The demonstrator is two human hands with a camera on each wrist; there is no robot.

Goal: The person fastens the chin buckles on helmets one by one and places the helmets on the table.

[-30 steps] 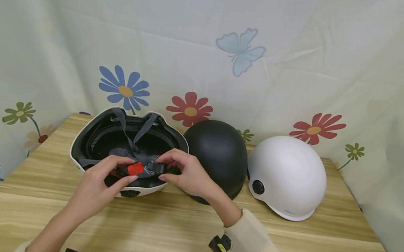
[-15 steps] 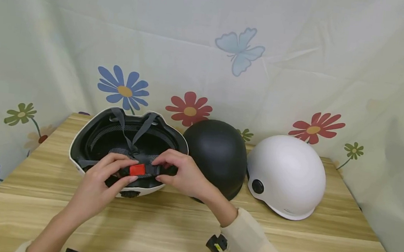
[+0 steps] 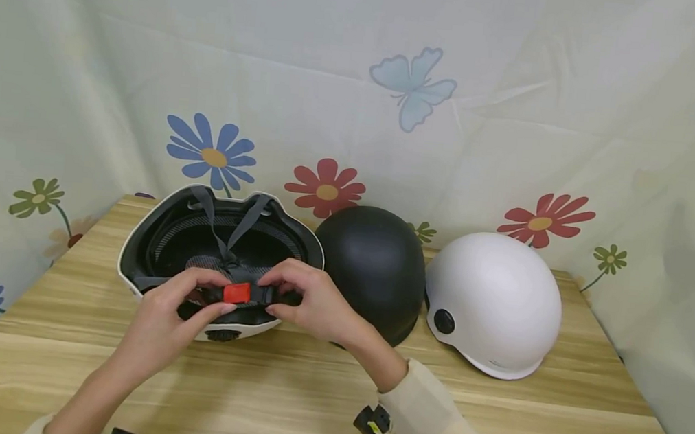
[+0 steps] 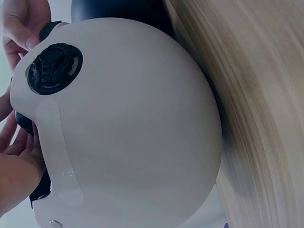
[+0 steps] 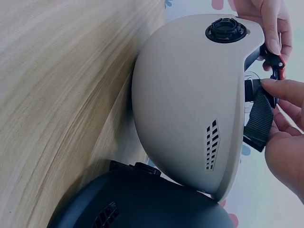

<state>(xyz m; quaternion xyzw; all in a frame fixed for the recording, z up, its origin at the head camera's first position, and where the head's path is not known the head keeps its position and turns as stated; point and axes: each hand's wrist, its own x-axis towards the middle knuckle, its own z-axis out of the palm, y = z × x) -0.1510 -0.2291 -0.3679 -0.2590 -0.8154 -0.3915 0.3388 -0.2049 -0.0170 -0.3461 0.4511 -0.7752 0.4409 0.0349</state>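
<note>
An upturned white helmet (image 3: 139, 247) with a black lining sits at the left of the table, its hollow facing up. Over its near rim, my left hand (image 3: 168, 308) pinches the red-tabbed half of the chin strap buckle (image 3: 237, 293) between thumb and fingers. From the other side, my right hand (image 3: 318, 304) pinches the black half of the buckle and its strap. The two halves meet end to end in line. In the right wrist view a dark webbing strap (image 5: 260, 118) loops down beside my right fingers. Grey straps (image 3: 250, 221) run to the helmet's far rim.
A matte black helmet (image 3: 373, 274) stands dome up, right against the upturned one. Further right is another white helmet (image 3: 495, 299), dome up. All stand on a wood-grain table (image 3: 306, 406), with a flowered cloth (image 3: 308, 103) hanging behind.
The right hand has moved slightly left, bringing the black buckle half into the red-tabbed half; the gap between them has closed. The left hand and the helmets have stayed nearly still.
</note>
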